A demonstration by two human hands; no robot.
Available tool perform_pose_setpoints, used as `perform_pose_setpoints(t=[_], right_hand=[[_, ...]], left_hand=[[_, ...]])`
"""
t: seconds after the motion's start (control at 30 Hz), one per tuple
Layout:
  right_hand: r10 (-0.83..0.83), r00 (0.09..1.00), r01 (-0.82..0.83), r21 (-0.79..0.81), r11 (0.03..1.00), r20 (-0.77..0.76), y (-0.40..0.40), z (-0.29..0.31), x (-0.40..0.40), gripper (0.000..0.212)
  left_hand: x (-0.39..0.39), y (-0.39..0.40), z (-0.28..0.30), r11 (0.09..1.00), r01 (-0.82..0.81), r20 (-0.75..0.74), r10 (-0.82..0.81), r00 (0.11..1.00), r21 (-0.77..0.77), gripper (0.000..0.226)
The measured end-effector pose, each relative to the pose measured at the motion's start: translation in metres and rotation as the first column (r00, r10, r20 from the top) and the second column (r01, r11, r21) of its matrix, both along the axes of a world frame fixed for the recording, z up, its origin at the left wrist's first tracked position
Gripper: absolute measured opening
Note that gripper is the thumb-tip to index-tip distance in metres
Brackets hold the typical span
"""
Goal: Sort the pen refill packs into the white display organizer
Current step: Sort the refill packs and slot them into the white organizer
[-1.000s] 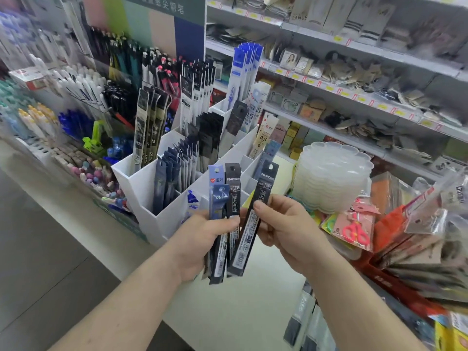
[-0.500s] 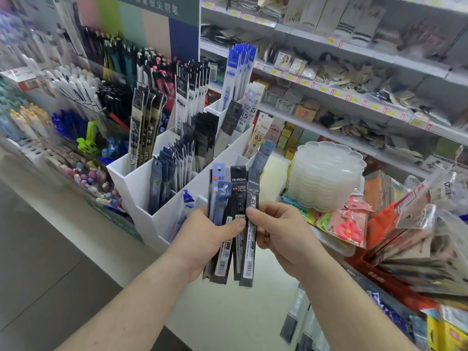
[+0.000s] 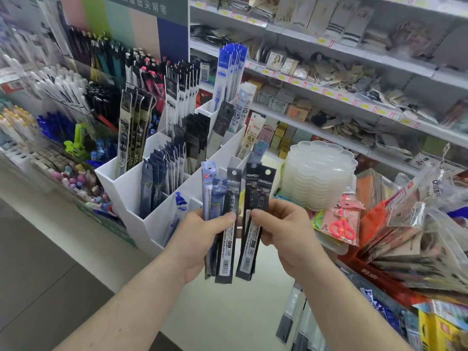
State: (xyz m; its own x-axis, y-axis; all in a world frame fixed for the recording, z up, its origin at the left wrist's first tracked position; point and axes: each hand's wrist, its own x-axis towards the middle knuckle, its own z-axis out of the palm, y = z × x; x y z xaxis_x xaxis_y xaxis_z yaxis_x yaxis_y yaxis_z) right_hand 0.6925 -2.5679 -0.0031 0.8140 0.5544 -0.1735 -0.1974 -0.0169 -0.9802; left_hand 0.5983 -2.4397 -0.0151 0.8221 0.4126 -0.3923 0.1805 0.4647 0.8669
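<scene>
Left hand (image 3: 202, 235): grasps mixed refill packs (image 3: 219, 211).
Right hand (image 3: 279, 230): pinches two black packs (image 3: 254, 219).
Risk: loose fan slips; wrong slot in white organizer (image 3: 162, 216).

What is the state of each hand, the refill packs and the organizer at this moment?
Left hand: grips a fan of blue and black refill packs, upright.
Right hand: pinches two black refill packs, held apart from the fan.
White display organizer: partly filled, packs standing upright in its compartments.
Stack of clear scalloped plastic trays: untouched beside the organizer.
</scene>
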Motion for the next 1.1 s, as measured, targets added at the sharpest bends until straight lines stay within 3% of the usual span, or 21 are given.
perform_pose_setpoints(t=[0.2, 0.3, 0.43, 0.63, 0.77, 0.87, 1.0, 1.1], right_hand=[[0.207, 0.947, -0.153, 0.224, 0.963, -0.247, -0.008, 0.007, 0.004, 0.015], [0.190, 0.956, -0.162, 0.139, 0.977, -0.221, -0.001, 0.000, 0.000, 0.007], [0.051, 0.990, -0.046, 0.044, 0.998, -0.130, 0.004, 0.000, -0.004, 0.003], [0.071, 0.997, -0.067, -0.097, 0.993, 0.038, 0.006, 0.004, -0.015, 0.016], [0.104, 0.992, -0.092, -0.166, 0.982, 0.069, 0.005, 0.008, -0.017, 0.007], [0.109, 0.992, -0.093, -0.207, 0.974, 0.066, 0.005, 0.010, -0.018, 0.011], [0.070, 0.997, -0.071, -0.174, 0.982, -0.010, 0.003, 0.012, -0.017, 0.034], [0.081, 0.994, -0.086, -0.065, 0.994, -0.075, -0.002, 0.013, -0.011, 0.027]], left_hand=[[0.001, 0.000, 0.003, 0.998, -0.049, -0.003, 0.049, 0.999, -0.033, 0.018], [0.001, -0.004, 0.004, 0.997, -0.035, 0.028, 0.036, 0.999, -0.064, 0.016], [-0.001, -0.006, 0.003, 1.000, 0.010, 0.049, -0.009, 0.999, -0.022, 0.015], [-0.004, -0.009, -0.001, 0.975, 0.070, -0.010, -0.070, 0.998, 0.209, 0.010], [-0.005, -0.009, -0.001, 0.932, 0.143, -0.094, -0.118, 0.989, 0.332, 0.014], [-0.007, -0.006, -0.003, 0.948, 0.196, -0.091, -0.179, 0.980, 0.249, 0.015], [-0.008, -0.003, -0.001, 0.978, 0.205, 0.000, -0.205, 0.979, 0.040, 0.021], [-0.011, 0.003, -0.002, 0.967, 0.232, -0.079, -0.224, 0.971, 0.110, 0.022]])
